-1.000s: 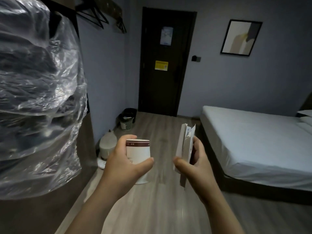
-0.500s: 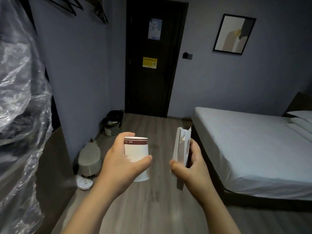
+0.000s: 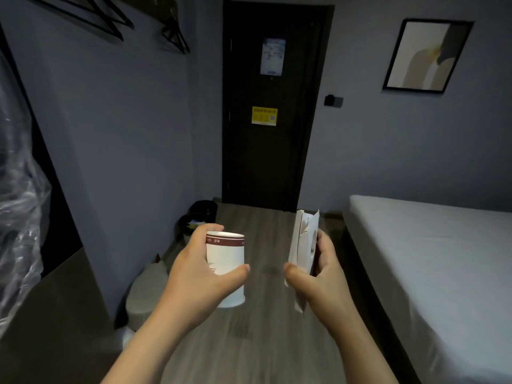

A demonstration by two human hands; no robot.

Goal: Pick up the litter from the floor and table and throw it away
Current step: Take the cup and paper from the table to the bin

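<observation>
My left hand (image 3: 198, 270) grips a white paper cup (image 3: 227, 257) with a dark red band near its rim, held upright at chest height. My right hand (image 3: 318, 275) holds a flattened white paper packet (image 3: 302, 245) edge-on, its torn top sticking up above the fingers. Ahead on the floor by the left wall stand two dark waste bins (image 3: 198, 217), the nearer one lined and with some rubbish showing in it. Both hands are well short of the bins.
A dark door (image 3: 273, 151) closes the far end of the wooden floor (image 3: 260, 342). A bed (image 3: 432, 259) with white sheets fills the right side. By the left wall sit a grey rounded appliance (image 3: 148, 289), a dark cabinet and clear plastic wrap (image 3: 16, 217).
The view has moved forward along the floor toward the door and bins; the plastic wrap has slid off to the left. Both hands keep the same hold on cup and packet.
</observation>
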